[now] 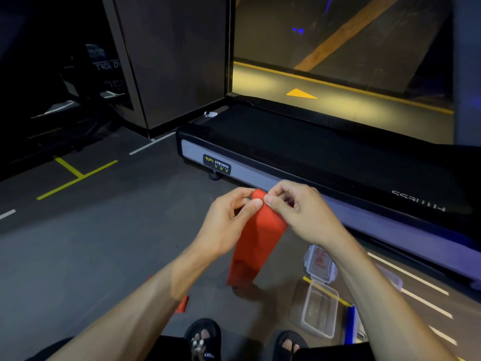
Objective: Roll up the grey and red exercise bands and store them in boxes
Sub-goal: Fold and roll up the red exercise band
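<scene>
A red exercise band (256, 241) hangs from both hands, its top end curled over into the start of a roll and its lower end reaching the floor. My left hand (229, 220) pinches the left side of the curled top between thumb and fingers. My right hand (299, 212) pinches the right side of the same top edge. A clear plastic box (320, 310) stands open on the floor at the lower right, with its lid (320, 264) lying just beyond it. No grey band is in view.
A treadmill (325, 162) runs across the floor just beyond my hands. My sandalled feet (205, 340) are at the bottom edge. A small red piece (182, 304) shows under my left forearm. Yellow and white lines mark the dark floor.
</scene>
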